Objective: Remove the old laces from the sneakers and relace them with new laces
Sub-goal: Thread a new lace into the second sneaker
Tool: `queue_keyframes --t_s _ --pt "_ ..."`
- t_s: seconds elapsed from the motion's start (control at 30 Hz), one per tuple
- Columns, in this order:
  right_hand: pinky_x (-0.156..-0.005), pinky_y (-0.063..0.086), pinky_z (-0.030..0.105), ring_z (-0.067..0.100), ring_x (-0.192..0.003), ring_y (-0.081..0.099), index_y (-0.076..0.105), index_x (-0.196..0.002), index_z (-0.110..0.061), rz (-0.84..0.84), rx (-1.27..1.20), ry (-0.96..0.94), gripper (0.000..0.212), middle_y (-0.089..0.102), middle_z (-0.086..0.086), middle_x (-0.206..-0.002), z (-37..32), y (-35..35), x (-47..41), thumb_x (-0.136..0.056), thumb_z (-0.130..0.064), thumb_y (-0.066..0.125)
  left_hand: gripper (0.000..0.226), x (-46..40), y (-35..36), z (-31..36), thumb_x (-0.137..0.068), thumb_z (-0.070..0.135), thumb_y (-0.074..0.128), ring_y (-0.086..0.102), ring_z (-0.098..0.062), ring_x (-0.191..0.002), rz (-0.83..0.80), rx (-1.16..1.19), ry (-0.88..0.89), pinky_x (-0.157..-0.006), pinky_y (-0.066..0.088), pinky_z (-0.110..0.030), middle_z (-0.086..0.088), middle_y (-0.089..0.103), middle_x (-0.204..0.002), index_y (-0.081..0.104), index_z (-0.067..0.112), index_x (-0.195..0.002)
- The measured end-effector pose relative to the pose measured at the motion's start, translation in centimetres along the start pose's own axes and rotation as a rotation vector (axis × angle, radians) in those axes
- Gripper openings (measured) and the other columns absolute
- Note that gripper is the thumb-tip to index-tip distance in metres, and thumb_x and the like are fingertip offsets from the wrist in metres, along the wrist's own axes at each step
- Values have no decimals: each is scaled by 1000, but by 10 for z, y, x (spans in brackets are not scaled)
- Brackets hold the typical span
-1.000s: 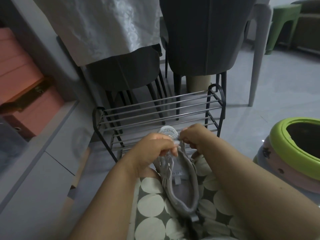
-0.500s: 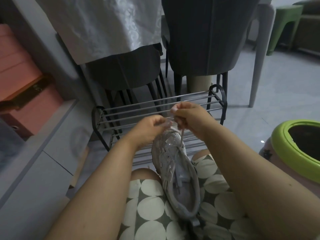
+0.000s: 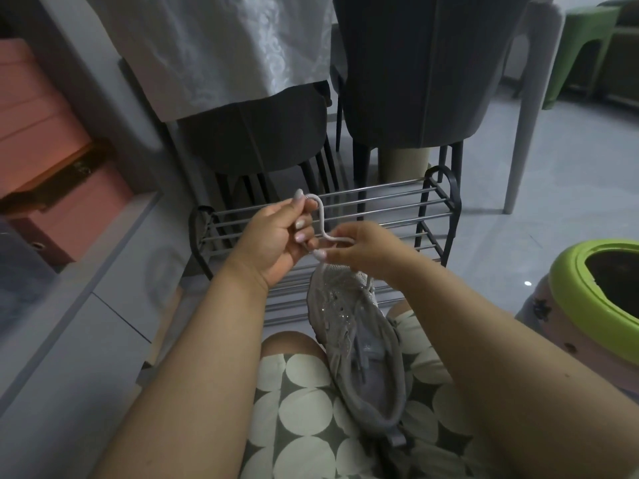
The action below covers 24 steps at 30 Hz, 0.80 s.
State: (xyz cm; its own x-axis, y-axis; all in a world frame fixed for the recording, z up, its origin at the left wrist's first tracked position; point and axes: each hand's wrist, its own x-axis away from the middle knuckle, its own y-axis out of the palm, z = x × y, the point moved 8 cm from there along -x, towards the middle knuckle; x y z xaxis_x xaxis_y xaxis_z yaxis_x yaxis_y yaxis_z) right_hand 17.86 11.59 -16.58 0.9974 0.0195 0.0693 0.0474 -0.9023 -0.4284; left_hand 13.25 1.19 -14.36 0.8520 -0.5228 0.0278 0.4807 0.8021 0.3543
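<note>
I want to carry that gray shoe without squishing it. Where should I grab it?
Grab the sneaker by its heel rim, coming from the near side, from above. It lies on the lap with the heel toward the person and the opening facing up, so fingers can hook that stiff edge. The toe end sits under both busy hands.

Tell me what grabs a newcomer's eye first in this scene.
First, the pale lace curling between the left hand and right hand, both pinching it at the middle of the view. Just below, the grey sneaker lies on the person's lap, toe pointing away. At the right edge sits a bright green ring.
</note>
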Motion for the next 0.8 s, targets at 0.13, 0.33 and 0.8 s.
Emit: queue_keyframes --t_s 0.13,0.33,0.8 --pt "-54 42 21 9 -52 46 63 -73 -13 29 -66 16 18 56 -1 -61 1 -5 6 -88 -24 64 26 0 -9 2 -94 23 49 61 -13 -67 10 114 11 -70 56 -29 -5 60 -75 65 3 -100" --pt "-48 38 20 11 -49 46 58 -77 -4 129 -467 -112 26 56 4 -62 -25 -22 8 -97 -18 49 34 6 2 -35 -81 -7 49 61 -19 -99 -99 -168 -51 -83 49 -29 -5 68 -99 64 5 -109" --pt "-58 46 24 11 -56 48 67 -89 -1 22 -45 10 25 60 6 -69 -3 -7 5 -83 -25 68 23 8 -12 16 -100 15 43 63 -8 -65 140 39 147 -58 52 -19 -11 70 -91 62 2 -103"
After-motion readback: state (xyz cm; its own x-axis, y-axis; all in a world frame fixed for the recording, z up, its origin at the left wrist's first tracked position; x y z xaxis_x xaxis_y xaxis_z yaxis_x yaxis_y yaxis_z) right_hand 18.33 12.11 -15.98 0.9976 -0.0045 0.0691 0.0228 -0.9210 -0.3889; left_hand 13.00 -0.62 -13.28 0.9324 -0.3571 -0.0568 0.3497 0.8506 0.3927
